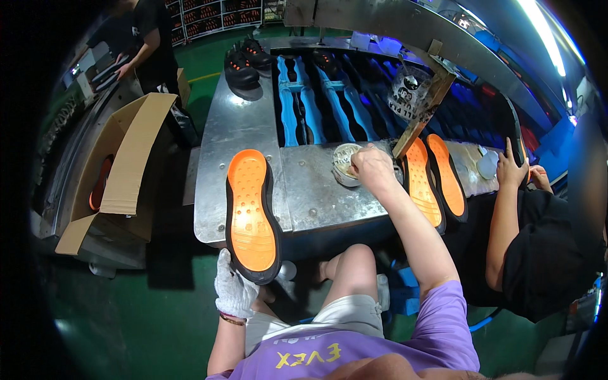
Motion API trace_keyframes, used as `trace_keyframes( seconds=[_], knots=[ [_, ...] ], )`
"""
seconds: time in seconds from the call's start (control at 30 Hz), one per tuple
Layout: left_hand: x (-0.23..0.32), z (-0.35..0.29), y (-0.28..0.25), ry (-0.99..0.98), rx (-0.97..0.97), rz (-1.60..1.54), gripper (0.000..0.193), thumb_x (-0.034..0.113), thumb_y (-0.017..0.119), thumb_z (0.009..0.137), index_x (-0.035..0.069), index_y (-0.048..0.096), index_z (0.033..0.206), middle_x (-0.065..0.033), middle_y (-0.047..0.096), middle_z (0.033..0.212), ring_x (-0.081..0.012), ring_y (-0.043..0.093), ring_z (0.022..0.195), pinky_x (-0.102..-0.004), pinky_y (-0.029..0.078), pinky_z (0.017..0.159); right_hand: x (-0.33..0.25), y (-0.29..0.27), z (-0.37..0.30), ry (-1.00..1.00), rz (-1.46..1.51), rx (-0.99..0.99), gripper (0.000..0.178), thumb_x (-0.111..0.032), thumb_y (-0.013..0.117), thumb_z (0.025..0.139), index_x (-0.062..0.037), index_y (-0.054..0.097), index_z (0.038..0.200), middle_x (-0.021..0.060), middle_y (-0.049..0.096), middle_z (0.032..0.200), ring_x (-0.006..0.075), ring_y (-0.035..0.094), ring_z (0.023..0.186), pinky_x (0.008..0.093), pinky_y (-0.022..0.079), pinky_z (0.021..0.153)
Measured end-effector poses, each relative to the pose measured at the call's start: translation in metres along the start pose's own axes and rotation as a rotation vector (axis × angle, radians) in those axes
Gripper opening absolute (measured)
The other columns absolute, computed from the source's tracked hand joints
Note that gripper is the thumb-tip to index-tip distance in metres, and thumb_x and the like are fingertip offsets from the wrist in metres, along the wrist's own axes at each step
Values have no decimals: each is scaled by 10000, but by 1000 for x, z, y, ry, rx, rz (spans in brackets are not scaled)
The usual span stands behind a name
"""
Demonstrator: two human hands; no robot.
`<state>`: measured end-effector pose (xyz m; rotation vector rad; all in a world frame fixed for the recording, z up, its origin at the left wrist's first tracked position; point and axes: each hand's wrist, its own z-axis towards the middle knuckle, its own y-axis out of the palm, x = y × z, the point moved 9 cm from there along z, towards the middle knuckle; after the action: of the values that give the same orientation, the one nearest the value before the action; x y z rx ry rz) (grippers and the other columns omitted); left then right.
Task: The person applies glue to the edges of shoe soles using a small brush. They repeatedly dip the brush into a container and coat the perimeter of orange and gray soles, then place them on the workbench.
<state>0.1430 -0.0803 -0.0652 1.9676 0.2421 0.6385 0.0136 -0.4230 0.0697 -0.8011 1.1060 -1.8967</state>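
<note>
Cardboard box (120, 171): open, plain brown, at the left of the metal workbench (234, 133), its long flaps raised and folded outward; an orange and black item shows inside.
Labelled tin (408, 95): round container with a black-and-white printed label, standing at the far right of the bench, behind a slanted wooden strip (421, 117).
Shelving (212, 16): far background, rows of dark and red packages, too small to tell apart.
</note>
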Motion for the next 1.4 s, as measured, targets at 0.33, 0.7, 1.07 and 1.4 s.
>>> trace_keyframes(
  seconds=[0.33,0.7,1.07,1.4],
  knots=[
    [1,4,31,-20,-132,-21,536,362,506,1060,18,480,1470,-202,555,1477,-369,578,1327,-519,498,1110,-12,-41,-4,-53,100,53,148,-169,774,786,-49,708,732,115,695,778,318,675,820,412,541,790],
    [9,-8,52,86,-26,390,494,1,607,922,-32,538,1409,-169,668,1322,-314,668,1193,-445,537,1054,-5,-69,-28,-20,157,304,110,-79,792,769,-44,688,775,86,701,919,305,623,855,430,503,755],
    [11,-32,74,764,67,635,374,12,695,960,0,594,1321,-96,699,1234,-172,682,1063,-320,555,940,-112,-135,-103,69,626,300,181,-106,834,752,-85,655,757,98,712,876,263,663,852,387,437,809],
    [-11,-44,83,697,60,695,282,38,676,989,-5,596,1256,-83,697,1173,-158,673,1011,-299,550,889,-162,-130,-105,-48,571,209,166,-140,838,764,-87,684,795,54,678,905,228,634,849,394,421,885]
  ],
)
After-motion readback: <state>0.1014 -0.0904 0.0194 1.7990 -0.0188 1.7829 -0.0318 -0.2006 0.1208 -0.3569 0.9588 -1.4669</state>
